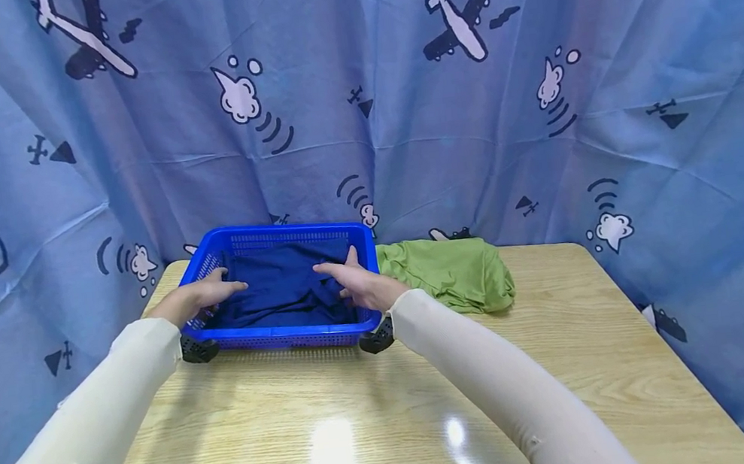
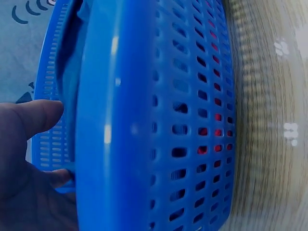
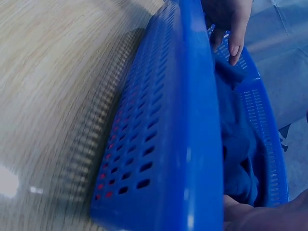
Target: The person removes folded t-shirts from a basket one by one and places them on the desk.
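Dark navy cloth, rumpled and spread, lies inside a blue plastic basket with perforated walls. My left hand reaches over the basket's left end, thumb stretched out above the cloth. In the left wrist view its thumb is extended and the lower fingers are partly hidden behind the rim. At the right end, my right hand is inside the rim with fingers spread beside the cloth. The right wrist view shows the navy cloth close to both hands.
Green cloth lies crumpled on the wooden table, just right of the basket. Something red shows through the holes low in the basket wall. A blue curtain with airplane prints hangs behind the table and along its sides.
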`<state>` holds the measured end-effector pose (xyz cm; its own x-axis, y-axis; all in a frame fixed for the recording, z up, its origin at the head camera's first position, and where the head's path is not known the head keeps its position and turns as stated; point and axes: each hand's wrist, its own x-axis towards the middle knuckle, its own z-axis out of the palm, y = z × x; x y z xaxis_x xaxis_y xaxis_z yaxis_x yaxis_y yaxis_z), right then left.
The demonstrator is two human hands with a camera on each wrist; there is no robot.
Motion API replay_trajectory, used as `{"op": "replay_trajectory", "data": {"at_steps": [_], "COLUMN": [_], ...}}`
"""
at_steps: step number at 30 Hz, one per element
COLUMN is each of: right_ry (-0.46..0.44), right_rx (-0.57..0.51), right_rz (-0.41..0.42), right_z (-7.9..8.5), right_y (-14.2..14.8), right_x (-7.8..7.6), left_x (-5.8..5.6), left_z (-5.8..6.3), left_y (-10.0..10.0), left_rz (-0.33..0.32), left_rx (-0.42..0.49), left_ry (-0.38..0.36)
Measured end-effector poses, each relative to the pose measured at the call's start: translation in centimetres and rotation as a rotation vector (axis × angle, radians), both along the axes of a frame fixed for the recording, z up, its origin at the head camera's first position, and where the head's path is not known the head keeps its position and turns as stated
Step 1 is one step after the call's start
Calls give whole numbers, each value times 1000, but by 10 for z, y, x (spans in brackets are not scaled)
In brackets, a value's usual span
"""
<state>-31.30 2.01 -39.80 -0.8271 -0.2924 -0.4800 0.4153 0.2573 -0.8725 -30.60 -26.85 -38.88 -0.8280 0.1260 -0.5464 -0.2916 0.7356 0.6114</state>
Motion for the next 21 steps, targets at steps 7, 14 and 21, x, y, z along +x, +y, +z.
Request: {"op": "replay_trajectory", "data": {"at_steps": [7, 14, 21], "right_ry": [-9, -9, -14], "right_rx": [4, 140, 111], "right_rz": [-102, 24, 31], "right_z": [3, -3, -5], "right_y": [-6, -8, -7], "right_x": [3, 6, 1], "left_x": [-1, -2, -1], "left_z": [-2, -6, -7], "left_y": [-1, -4, -8], "left_rz": [-5, 5, -17], "left_rx": [46, 34, 41], "left_ry": [19, 9, 19]}}
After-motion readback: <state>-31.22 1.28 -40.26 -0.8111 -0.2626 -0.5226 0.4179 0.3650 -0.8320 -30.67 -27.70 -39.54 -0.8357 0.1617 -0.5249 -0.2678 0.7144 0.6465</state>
